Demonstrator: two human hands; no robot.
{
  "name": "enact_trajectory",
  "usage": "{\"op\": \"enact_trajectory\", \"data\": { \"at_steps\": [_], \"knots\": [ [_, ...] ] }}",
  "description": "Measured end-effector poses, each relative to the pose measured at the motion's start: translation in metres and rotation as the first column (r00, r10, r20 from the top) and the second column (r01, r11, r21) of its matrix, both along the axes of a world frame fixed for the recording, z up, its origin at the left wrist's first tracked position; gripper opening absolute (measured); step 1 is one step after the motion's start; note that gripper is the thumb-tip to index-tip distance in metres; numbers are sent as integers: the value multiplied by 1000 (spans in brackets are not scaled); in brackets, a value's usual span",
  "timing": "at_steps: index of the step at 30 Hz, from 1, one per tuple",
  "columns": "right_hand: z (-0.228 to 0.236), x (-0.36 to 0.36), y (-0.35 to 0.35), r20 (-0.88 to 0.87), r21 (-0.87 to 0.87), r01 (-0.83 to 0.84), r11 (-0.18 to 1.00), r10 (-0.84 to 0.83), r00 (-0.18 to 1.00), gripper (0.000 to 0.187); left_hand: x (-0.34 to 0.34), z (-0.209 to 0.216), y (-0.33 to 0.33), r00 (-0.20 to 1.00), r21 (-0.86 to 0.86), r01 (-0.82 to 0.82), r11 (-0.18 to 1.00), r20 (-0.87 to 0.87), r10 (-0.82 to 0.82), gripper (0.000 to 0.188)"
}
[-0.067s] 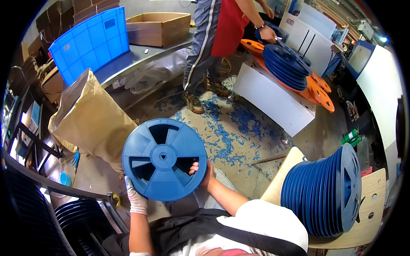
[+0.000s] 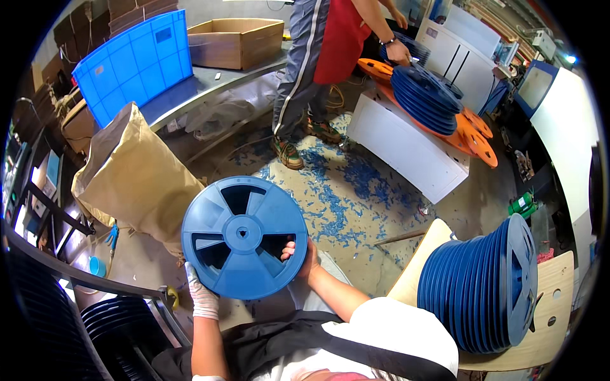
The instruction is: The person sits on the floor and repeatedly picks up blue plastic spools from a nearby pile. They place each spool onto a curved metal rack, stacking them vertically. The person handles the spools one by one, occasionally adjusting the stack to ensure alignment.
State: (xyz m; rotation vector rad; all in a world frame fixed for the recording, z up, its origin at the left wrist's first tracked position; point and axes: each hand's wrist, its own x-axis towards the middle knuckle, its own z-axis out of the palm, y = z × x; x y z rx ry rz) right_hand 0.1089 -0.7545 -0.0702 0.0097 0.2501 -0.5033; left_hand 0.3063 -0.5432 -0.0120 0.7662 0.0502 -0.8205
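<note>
A round blue plastic reel [image 2: 243, 273] with cut-out windows and a small hub hole faces up in front of me, held between both hands. My left hand [image 2: 202, 293], in a white glove, grips its lower left rim, with the fingers partly hidden beneath. My right hand [image 2: 305, 259] is bare and clasps the right rim; its fingertips show through a window. To my right, a row of several blue reels [image 2: 467, 292] stands on edge on a wooden board [image 2: 556, 305].
A tan sack [image 2: 143, 174] stands beyond my left hand. Ahead, a co-worker [image 2: 305, 57] reaches to blue reels [image 2: 422, 95] on an orange rack [image 2: 467, 143]. Blue scraps [image 2: 333, 203] litter the floor. A blue crate [image 2: 136, 63] and a cardboard box [image 2: 235, 43] sit on a table.
Nearly still. The co-worker's hand has shifted very slightly over the far reels; my hands and the held reel stay in place.
</note>
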Motion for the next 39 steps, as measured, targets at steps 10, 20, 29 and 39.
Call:
{"op": "enact_trajectory", "data": {
  "at_steps": [10,20,29,39],
  "knots": [
    [-2,2,-1,19,9,0,1000,0,1000,48,2,-5,1,999,-17,16,1000,39,-15,59],
    [-3,1,1,42,1,-6,1000,6,999,49,1,-9,7,1000,-18,5,1000,2,-5,58],
    [-1,0,2,22,-8,-8,1000,8,1000,50,-9,9,2,997,-6,-31,999,66,32,53],
    [-2,0,0,33,1,-2,1000,2,999,46,-9,6,5,996,-9,15,1000,88,-14,57]
  ]
}}
